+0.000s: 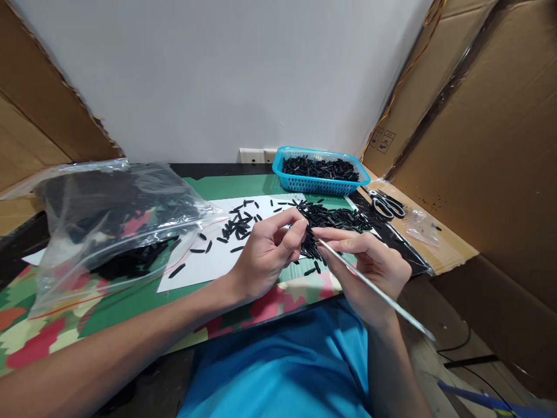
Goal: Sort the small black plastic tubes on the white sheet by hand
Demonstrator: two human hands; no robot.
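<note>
Near the middle of the view, my left hand (276,249) is closed in a pinch around a small black piece (308,229), which the fingertips mostly cover. My right hand (369,270) grips a thin, pale metal rod (387,299) with a flattened, pointed lower end. The rod slants from the left fingertips down past my right palm; its upper tip meets the black piece. Behind my hands lies a heap of short black strips (333,216). More loose black strips (238,226) are scattered over a white sheet (183,273) to the left.
A blue plastic basket (322,186) full of black strips stands at the back. On the left lies a clear zip bag (117,203) with black contents. Scissors (386,206) and a small plastic bag (421,227) rest at right. Cardboard walls (491,110) flank the table.
</note>
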